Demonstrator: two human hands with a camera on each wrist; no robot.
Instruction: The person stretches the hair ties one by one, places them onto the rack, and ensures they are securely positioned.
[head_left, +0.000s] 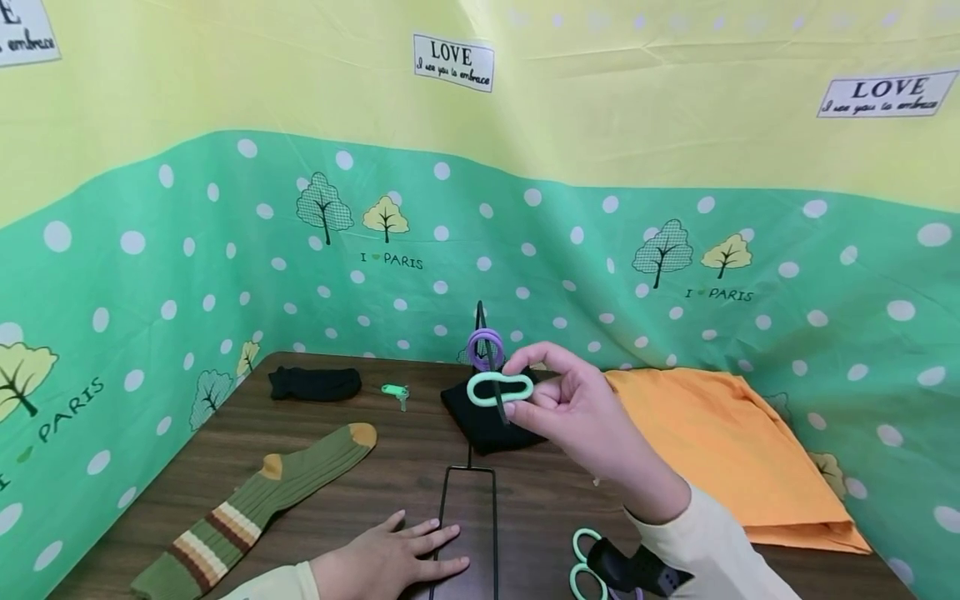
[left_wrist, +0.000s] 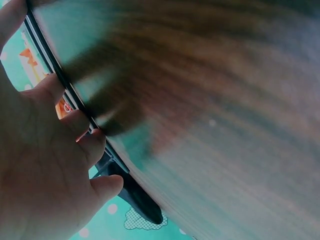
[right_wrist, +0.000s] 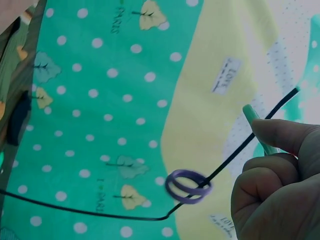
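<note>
A black wire stand (head_left: 468,500) stands on the brown table (head_left: 540,500), its thin rod (right_wrist: 240,150) rising upward. A purple hair ring (head_left: 486,346) hangs on the rod (head_left: 483,333); the purple ring (right_wrist: 187,186) shows clearly in the right wrist view. My right hand (head_left: 577,417) pinches a mint-green hair ring (head_left: 500,388) at the rod, just below the purple one. My left hand (head_left: 390,558) lies flat on the table, fingers straight, on the stand's base; in the left wrist view its fingers (left_wrist: 85,145) touch the wire frame (left_wrist: 75,105).
A green striped sock (head_left: 255,508) lies at the left front, a black sock (head_left: 315,383) and a small green key tag (head_left: 396,392) farther back. Black cloth (head_left: 487,421) sits behind the stand, orange cloth (head_left: 735,442) to the right. Mint-green rings (head_left: 585,562) lie near my right wrist.
</note>
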